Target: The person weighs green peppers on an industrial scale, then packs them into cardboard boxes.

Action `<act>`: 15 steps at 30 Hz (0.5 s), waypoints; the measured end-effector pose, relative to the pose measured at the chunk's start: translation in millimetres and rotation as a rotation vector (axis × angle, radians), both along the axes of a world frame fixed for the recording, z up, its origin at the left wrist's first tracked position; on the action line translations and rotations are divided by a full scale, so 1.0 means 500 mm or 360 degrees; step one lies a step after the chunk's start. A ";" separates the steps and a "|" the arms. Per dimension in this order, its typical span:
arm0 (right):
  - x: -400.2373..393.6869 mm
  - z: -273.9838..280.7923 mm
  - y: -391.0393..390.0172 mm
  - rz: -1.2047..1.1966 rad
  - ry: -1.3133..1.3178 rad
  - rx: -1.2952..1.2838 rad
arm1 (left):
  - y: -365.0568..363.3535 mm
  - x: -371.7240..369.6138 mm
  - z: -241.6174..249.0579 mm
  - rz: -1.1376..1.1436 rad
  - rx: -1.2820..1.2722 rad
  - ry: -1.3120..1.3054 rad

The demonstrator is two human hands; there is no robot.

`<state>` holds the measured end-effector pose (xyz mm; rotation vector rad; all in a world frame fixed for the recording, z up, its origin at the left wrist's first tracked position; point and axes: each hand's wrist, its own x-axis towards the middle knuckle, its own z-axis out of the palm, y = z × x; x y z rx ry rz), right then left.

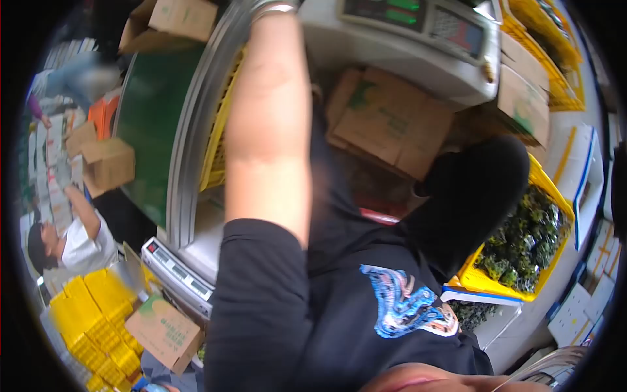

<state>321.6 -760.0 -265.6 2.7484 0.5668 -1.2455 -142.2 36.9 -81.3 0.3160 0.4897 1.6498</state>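
My left arm, in a black short sleeve, reaches up to the top edge, with a shiny band (274,8) at the wrist. The left hand lies beyond the frame, so what it holds or touches is not shown. My right hand is not in view either. Right of the wrist a scale (450,32) with green lit digits rests on a white surface. Below it are flattened cardboard boxes (392,121). A yellow crate (567,219) of dark green packed produce is beside my bent knee.
A green conveyor belt (157,124) with a metal edge runs along the left. Beyond it a person in a white top (88,242) reaches out one arm. Another scale (176,268), a carton (163,333) and stacked yellow crates (98,313) are at lower left.
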 end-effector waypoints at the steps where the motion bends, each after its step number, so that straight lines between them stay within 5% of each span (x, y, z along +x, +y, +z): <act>1: -0.010 -0.013 0.002 -0.0004 0.0022 -0.0001 | 0.016 -0.021 -0.008 -0.0119 0.0081 -0.0056; 3: -0.027 -0.025 0.013 -0.0035 0.0077 0.0038 | 0.084 -0.101 -0.083 -0.0675 0.0518 -0.0247; 4: -0.032 -0.029 0.019 -0.0050 0.0097 0.0053 | -0.065 0.017 0.053 -0.0054 -0.0159 -0.0073; 5: -0.039 -0.033 0.027 -0.0065 0.0127 0.0082 | -0.039 -0.020 0.015 -0.0236 0.0170 -0.0011; 8: -0.057 -0.034 0.042 -0.0150 0.0181 0.0164 | -0.060 0.014 0.040 -0.0043 -0.0195 -0.0008; 11: -0.065 -0.012 0.037 -0.0348 0.0239 0.0293 | -0.052 0.028 0.025 -0.0488 0.0108 -0.0091; 15: -0.054 0.085 -0.015 -0.0827 0.0259 0.0695 | -0.069 0.142 0.090 -0.0012 -0.0426 0.0082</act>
